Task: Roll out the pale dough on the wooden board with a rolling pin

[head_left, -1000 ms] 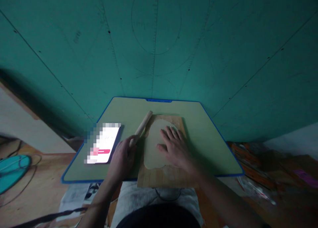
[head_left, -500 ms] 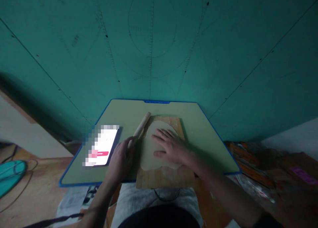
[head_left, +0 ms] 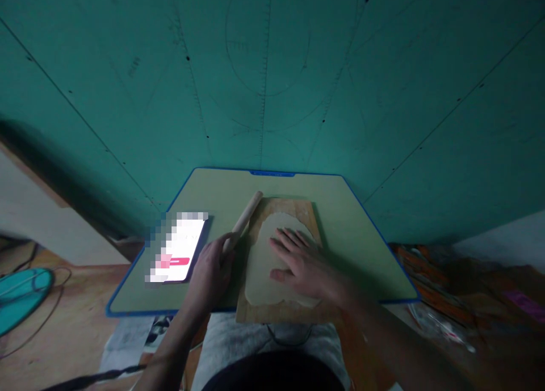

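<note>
A flat, pale sheet of dough (head_left: 266,266) covers much of a wooden board (head_left: 279,313). My right hand (head_left: 298,263) lies on the dough with its fingers stretched out and apart. To the left of the board, my left hand (head_left: 213,269) is wrapped round the near end of a wooden rolling pin (head_left: 247,215). The pin slants away from me, its far end beside the board's back left corner. My palm hides its near end.
The board sits on a small pale table (head_left: 361,255) with a blue rim. A phone (head_left: 183,249) with a lit screen lies left of my left hand. Behind stands a green wall (head_left: 272,73). Clear plastic bags (head_left: 447,331) lie on the floor at the right.
The dough sheet has slid toward me on the board, with my right hand flat on it. My left hand keeps its grip on the rolling pin. The view has shifted slightly.
</note>
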Available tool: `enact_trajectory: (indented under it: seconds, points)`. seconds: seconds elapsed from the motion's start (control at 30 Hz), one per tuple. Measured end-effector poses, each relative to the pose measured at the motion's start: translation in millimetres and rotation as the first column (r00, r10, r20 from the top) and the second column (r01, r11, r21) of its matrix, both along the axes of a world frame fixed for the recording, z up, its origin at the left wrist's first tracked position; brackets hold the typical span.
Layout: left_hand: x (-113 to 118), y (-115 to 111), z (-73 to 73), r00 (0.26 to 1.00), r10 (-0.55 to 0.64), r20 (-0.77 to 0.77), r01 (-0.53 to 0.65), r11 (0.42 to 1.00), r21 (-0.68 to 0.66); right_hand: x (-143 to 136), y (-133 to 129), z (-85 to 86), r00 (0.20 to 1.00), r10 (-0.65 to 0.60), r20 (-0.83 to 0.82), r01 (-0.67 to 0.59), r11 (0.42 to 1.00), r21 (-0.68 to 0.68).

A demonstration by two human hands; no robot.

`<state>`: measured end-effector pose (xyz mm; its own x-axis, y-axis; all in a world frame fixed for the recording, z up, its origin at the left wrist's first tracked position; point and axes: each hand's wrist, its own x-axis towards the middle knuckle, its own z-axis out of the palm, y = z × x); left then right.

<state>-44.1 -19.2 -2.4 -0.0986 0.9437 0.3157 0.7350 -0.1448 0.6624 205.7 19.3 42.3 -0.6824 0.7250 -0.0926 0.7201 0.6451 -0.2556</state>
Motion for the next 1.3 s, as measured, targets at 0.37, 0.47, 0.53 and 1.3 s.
enact_trajectory:
  seconds: [0.37, 0.47, 0.53, 1.3]
  points:
    - [0, -1, -1.9, 1.0, 0.025, -0.001, -0.025, 1.0, 0.002, 1, -37, -8.2, 0.997, 0.074, -0.033, -0.074, 0.997, 0.002]
    - [0, -1, -1.6, 1.0, 0.019, -0.01, -0.019, 1.0, -0.002, 8, -30, -4.0, 0.996, 0.075, -0.043, -0.076, 0.997, -0.016]
    - [-1, 0, -0.8, 1.0, 0.021, -0.017, -0.021, 1.0, -0.013, 11, -18, -0.5, 0.999, -0.014, -0.041, 0.015, 1.0, 0.017]
    - [0, -2, 6.5, 1.0, 0.011, -0.012, -0.012, 0.999, -0.035, -1, -13, -11.2, 0.977, -0.074, -0.198, 0.132, 0.945, 0.3]
